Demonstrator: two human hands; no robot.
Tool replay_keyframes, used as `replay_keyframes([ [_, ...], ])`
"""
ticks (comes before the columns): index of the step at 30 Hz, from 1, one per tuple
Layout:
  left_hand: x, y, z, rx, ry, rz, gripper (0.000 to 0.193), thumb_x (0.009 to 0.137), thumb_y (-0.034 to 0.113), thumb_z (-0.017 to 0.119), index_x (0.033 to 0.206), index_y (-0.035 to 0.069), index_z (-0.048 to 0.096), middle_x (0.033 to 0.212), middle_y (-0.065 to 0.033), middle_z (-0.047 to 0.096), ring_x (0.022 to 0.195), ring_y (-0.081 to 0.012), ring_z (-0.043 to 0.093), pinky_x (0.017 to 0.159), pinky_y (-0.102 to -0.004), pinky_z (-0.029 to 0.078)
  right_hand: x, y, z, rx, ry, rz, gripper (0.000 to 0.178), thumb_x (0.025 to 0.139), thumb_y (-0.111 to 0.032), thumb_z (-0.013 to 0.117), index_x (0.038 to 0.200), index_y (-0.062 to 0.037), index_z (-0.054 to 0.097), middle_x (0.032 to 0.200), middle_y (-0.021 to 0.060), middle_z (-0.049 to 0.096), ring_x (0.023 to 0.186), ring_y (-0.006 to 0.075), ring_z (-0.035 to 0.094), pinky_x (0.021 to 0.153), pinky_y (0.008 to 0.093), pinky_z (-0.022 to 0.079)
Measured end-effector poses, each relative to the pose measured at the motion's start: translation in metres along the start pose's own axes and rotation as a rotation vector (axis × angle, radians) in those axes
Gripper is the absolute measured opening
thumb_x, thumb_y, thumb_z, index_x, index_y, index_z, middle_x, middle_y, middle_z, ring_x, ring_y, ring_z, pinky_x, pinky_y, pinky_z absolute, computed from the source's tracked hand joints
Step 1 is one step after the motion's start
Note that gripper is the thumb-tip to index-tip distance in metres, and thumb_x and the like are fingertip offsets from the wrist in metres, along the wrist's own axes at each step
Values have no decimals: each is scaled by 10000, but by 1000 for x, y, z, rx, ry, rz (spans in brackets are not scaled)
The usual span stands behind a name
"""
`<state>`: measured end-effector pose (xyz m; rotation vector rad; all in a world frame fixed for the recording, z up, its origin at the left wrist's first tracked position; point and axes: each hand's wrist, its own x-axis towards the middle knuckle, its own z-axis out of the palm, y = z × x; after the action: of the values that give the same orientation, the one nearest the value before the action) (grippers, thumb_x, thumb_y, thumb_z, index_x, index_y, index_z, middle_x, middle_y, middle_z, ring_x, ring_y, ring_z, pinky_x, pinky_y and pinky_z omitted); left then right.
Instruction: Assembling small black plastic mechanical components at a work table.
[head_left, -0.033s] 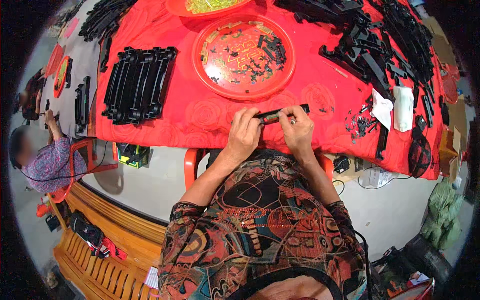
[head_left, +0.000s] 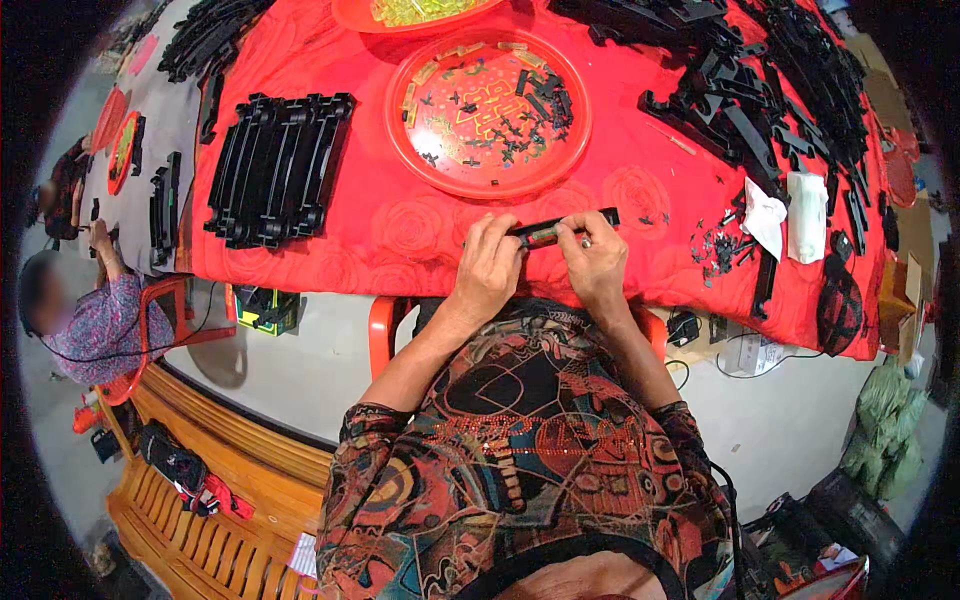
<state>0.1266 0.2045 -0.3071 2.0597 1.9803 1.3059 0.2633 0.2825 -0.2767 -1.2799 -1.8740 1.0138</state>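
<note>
Near the table's front edge I hold a narrow black plastic strip (head_left: 612, 216) level between both hands. My left hand (head_left: 490, 255) has its fingers closed on the strip's left end. My right hand (head_left: 597, 260) pinches it close to the right end, the thumb pressed on its upper side. A small greenish piece (head_left: 543, 238) shows in the strip between my hands. Just beyond lies a round red tray (head_left: 440, 175) with tiny black cross-shaped parts (head_left: 510, 145), short black pieces (head_left: 545, 97) and pale yellowish blocks (head_left: 425, 72).
Left of the tray, several long black plastic parts (head_left: 280, 170) lie side by side. A large heap of black parts (head_left: 740, 110) covers the right side, near a white roll (head_left: 806, 215) and crumpled tissue (head_left: 763, 215). A red bowl (head_left: 350, 15) stands behind. Another person (head_left: 100, 310) sits at left.
</note>
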Motion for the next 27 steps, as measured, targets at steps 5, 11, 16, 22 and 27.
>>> replay_keyframes([
  [5, 5, 10, -11, 169, -3, 18, 180, 660, -8, 637, 826, 8, 569, 992, -144, 553, 906, -322, 526, 800, -450, 420, -1, 8, 4, -30, -37, -66, 87, 756, -68, 631, 777, -21, 561, 756, 130, 595, 674, 295, 592, 588, 375, 461],
  [11, 0, 4, -5, 228, -69, 59, 236, 713, 111, 580, 941, 57, 606, 1020, -123, 520, 927, -288, 495, 837, -450, 384, -5, 12, 7, -83, -24, -145, 74, 767, -86, 622, 791, -31, 578, 762, 140, 592, 681, 330, 595, 592, 410, 469],
  [16, 1, 5, -3, 202, -108, 46, 231, 727, 123, 563, 949, 86, 612, 1004, -106, 517, 914, -280, 488, 818, -446, 379, -11, 11, 8, -154, -1, -294, 35, 775, -55, 607, 802, -36, 596, 790, 119, 587, 654, 298, 589, 573, 381, 475],
  [22, 3, 6, -4, 223, -172, 18, 225, 716, 111, 576, 936, 86, 611, 1009, -103, 524, 911, -279, 492, 776, -426, 385, -12, 2, -2, -314, -114, -304, 60, 796, -94, 590, 849, -69, 603, 867, 82, 546, 617, 261, 588, 506, 378, 477],
  [27, 6, 7, -5, 160, -197, -24, 202, 700, 68, 586, 900, 68, 614, 994, -108, 536, 892, -279, 498, 711, -391, 398, -10, 2, -8, -271, -185, -327, 109, 781, -123, 591, 888, -102, 587, 906, 91, 515, 594, 284, 589, 488, 412, 479],
])
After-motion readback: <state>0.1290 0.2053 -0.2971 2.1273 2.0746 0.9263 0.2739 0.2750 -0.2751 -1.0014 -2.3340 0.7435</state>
